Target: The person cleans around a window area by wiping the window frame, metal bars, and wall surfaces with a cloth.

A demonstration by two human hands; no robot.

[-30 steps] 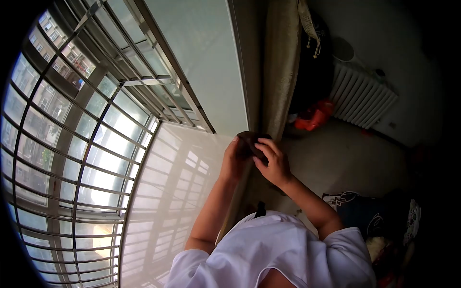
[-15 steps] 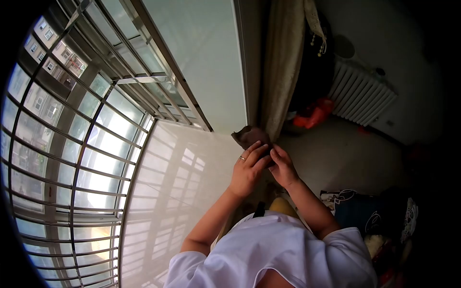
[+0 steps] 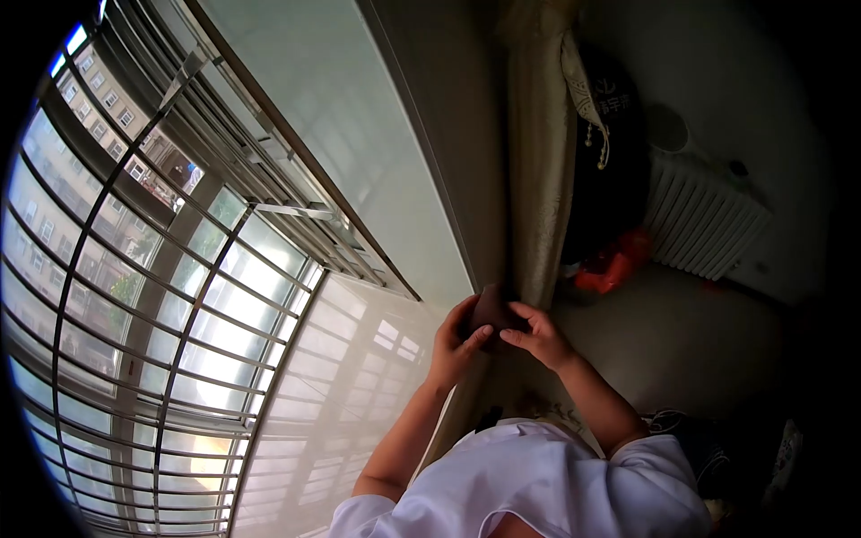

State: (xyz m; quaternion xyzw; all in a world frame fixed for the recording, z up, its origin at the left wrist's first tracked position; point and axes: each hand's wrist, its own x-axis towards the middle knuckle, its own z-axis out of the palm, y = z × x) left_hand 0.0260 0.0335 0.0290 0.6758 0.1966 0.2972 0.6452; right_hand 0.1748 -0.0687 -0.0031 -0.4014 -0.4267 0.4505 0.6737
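A small dark brown piece (image 3: pixel 491 309), which looks like folded cloth, is held between my two hands in front of my chest. My left hand (image 3: pixel 456 339) grips its left side, the thumb lying across the front. From the other side my right hand (image 3: pixel 542 339) holds it, with the thumb and fingers closed on its edge. The thumbs point towards each other near its lower part. Shadow hides some of the fingers, and what exactly the piece is cannot be made out.
On the left is a barred window (image 3: pixel 211 332) above a glossy pale sill (image 3: pixel 336 386). A sliding pane (image 3: pixel 359 125) and a beige curtain (image 3: pixel 544 161) stand ahead. To the right are a dark bag (image 3: pixel 610 134), a red plastic bag (image 3: pixel 616 262) and a white radiator (image 3: pixel 704 220).
Both hands have turned the brown piece, so its ragged left end no longer sticks out. My left thumb now shows in front. The camera view has shifted and tilted.
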